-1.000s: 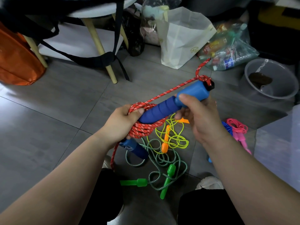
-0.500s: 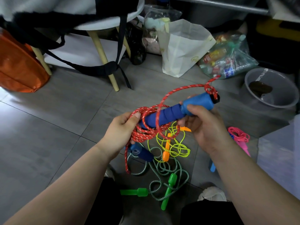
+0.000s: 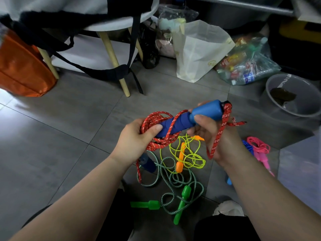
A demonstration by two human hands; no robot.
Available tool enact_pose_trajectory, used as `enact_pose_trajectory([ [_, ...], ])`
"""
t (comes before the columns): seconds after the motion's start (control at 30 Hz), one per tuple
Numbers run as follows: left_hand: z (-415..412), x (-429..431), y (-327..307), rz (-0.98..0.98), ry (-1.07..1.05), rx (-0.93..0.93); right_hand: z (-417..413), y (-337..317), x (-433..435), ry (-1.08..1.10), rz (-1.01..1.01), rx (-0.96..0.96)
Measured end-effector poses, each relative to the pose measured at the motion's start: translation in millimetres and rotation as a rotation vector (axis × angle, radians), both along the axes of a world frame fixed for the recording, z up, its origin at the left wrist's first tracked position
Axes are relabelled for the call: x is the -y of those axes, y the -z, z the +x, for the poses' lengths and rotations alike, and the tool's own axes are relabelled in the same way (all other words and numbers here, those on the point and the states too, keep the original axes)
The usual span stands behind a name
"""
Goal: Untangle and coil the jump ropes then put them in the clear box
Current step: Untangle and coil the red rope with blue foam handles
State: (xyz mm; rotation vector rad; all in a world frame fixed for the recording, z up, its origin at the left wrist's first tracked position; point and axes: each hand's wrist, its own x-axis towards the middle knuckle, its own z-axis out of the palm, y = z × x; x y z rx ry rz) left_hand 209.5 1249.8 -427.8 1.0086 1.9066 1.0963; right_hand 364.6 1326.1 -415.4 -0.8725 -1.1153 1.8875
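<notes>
While both hands (image 3: 173, 136) grip it, red rope (image 3: 156, 119) wraps blue handle (image 3: 205, 112).

Braided red rope (image 3: 157, 143) — ribbed matt foam on the blue handle (image 3: 175, 125); matt floor tiles (image 3: 69, 119).

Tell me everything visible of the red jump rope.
The red jump rope is a braided-looking red cord flecked white, with a blue handle: darker ribbed grip, lighter smooth end, black tip. The left hand grips its bundled coils and the handle's lower end; the right hand pinches the lighter end. One strand crosses the grip, another hangs over the right palm. A second blue handle shows below, partly hidden.
</notes>
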Motion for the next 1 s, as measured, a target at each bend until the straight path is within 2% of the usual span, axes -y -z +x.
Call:
enact_pose_trajectory([
  [0.23, -6.6, -4.4, 7.2, -0.074, -0.113, -0.032, 1.7, -0.6, 5.3, -0.070, 0.105, 0.082],
  [0.33, -15.4, -5.7, 12.7, -0.111, -0.226, -0.084, 2.8, -7.2, 4.2, -0.015, 0.183, 0.050],
  [0.43, -27.9, -5.1, 15.6, -0.152, -0.341, -0.076, 14.4, -6.6, -7.0, 0.126, 0.131, -0.029],
  [0.47, -29.3, -4.0, 15.2, -0.146, -0.347, -0.096, 18.2, -6.6, -10.2, 0.176, 0.165, 0.015],
  [0.53, -30.1, -2.9, 13.1, -0.113, -0.355, -0.140, 25.8, -3.4, -11.5, 0.255, 0.295, 0.238],
  [0.6, -31.6, -3.1, 10.1, -0.054, -0.395, -0.138, 28.3, -0.9, -6.6, 0.242, 0.491, 0.430],
  [0.67, -30.8, -3.8, 3.5, 0.009, -0.427, -0.092, 27.6, 6.7, -0.7, 0.092, 0.694, 0.654],
  [0.8, -17.1, -4.6, -9.6, 0.082, -0.303, -0.070, 21.9, 33.9, 8.6, -0.337, 0.704, 1.127],
  [0.9, -12.4, -4.8, -12.5, 0.084, -0.214, -0.095, 18.5, 50.3, 13.3, -0.545, 0.675, 1.224],
  [1.0, -12.0, -4.3, -12.2, 0.067, -0.117, -0.096, 21.3, 62.4, 14.5, -0.787, 0.507, 1.291],
])
